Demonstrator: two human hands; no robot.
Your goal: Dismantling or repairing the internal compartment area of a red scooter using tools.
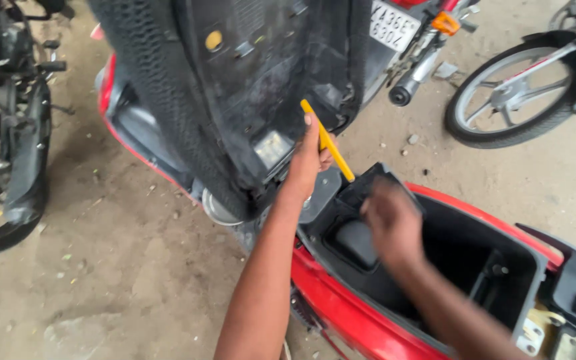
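A red scooter (341, 303) stands with its black seat (235, 87) lifted upright, so the underside faces me. My left hand (308, 157) grips a thin yellow tool (328, 141) and rests against the lower edge of the raised seat near its hinge. My right hand (391, 223) is blurred and reaches down at the front rim of the open black under-seat storage tub (461, 257); I cannot tell whether it holds anything.
A black motorcycle (5, 133) stands at the left edge. Another motorcycle's wheel (521, 90) sits at top right, and a vehicle's rear with a number plate (395, 25) and exhaust pipe is behind the seat. Dusty concrete floor (135, 267) lies to the left.
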